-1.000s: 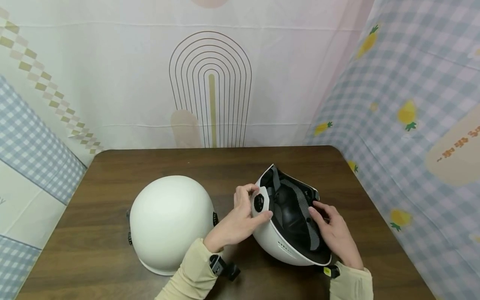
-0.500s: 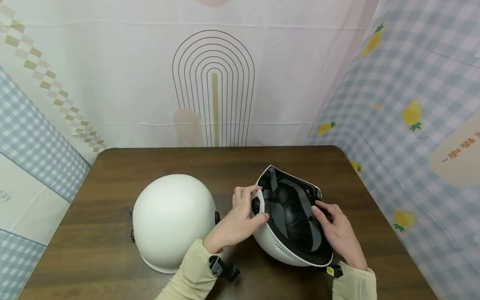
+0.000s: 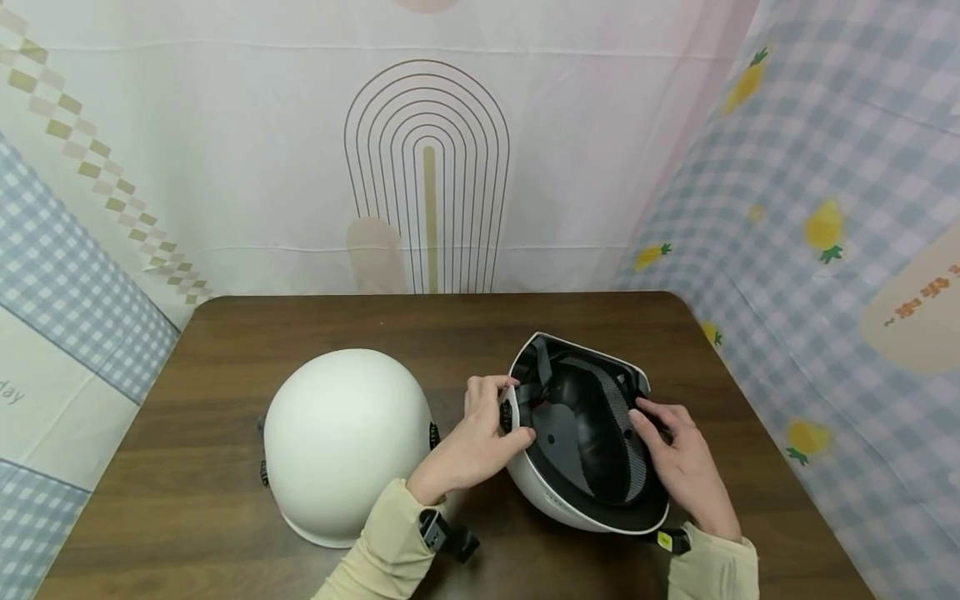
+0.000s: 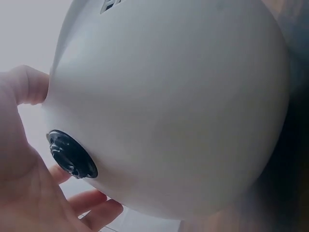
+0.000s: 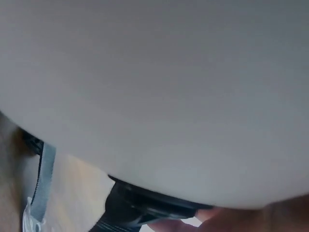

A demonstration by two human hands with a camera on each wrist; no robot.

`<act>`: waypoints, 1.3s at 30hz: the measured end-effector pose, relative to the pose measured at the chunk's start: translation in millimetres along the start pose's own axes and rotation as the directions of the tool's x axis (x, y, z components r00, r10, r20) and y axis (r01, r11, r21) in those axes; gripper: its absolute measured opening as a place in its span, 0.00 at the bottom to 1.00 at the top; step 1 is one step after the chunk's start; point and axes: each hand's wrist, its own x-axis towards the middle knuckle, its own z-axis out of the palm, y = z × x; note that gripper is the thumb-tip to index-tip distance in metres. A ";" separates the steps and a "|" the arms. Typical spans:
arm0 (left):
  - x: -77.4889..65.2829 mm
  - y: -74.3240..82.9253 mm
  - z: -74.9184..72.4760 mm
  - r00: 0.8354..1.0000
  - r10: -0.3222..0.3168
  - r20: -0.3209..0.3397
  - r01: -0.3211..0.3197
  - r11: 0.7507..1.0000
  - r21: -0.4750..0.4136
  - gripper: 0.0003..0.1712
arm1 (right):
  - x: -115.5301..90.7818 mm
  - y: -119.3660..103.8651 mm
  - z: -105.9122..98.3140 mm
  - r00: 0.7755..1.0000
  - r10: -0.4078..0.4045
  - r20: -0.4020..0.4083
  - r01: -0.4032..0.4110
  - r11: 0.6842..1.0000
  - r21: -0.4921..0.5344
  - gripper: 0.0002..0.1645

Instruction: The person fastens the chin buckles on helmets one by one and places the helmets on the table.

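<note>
A white helmet [image 3: 551, 500] lies tilted on the table, its black padded inside [image 3: 600, 433] facing up and toward the camera. My left hand [image 3: 480, 437] grips its left rim, thumb on the near side and fingers on the far side of a black round knob [image 4: 72, 154]. On the opposite rim, my right hand [image 3: 686, 467] holds the edge, thumb toward the lining; its other fingers are partly hidden. The right wrist view shows the white shell [image 5: 154, 96] close up, with a black fitting [image 5: 149, 203] beside the fingertips [image 5: 231, 220].
A second white helmet [image 3: 345, 442] sits dome up to the left, close to my left forearm. Both stand on a brown wooden table [image 3: 420, 325]. A grey strap [image 5: 44, 181] hangs below the held helmet's shell. Patterned cloth [image 3: 600, 150] hangs behind and beside the table.
The held helmet has rolled leftward, so its inside shows more and the knob has turned toward the left edge. My right hand has shifted slightly right with the rim.
</note>
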 end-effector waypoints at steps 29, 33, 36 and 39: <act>-3.4 -15.4 4.1 0.994 -0.103 -0.021 0.104 0.994 0.035 0.27 | -0.5 -2.3 -1.3 0.999 -0.051 0.011 0.051 0.998 0.049 0.33; -2.5 -15.2 4.1 0.995 -0.095 -0.034 0.097 0.994 0.049 0.27 | 1.2 -1.3 -0.4 0.997 -0.079 -0.002 0.080 0.996 0.043 0.31; -3.1 -15.2 4.7 0.996 -0.086 -0.035 0.088 0.994 0.060 0.26 | 1.7 -0.8 -0.1 0.995 -0.095 -0.009 0.095 0.994 0.045 0.31; -3.7 -15.6 5.6 0.996 -0.083 -0.030 0.085 0.994 0.062 0.25 | 2.0 -0.4 -0.2 0.995 -0.100 -0.006 0.100 0.994 0.046 0.31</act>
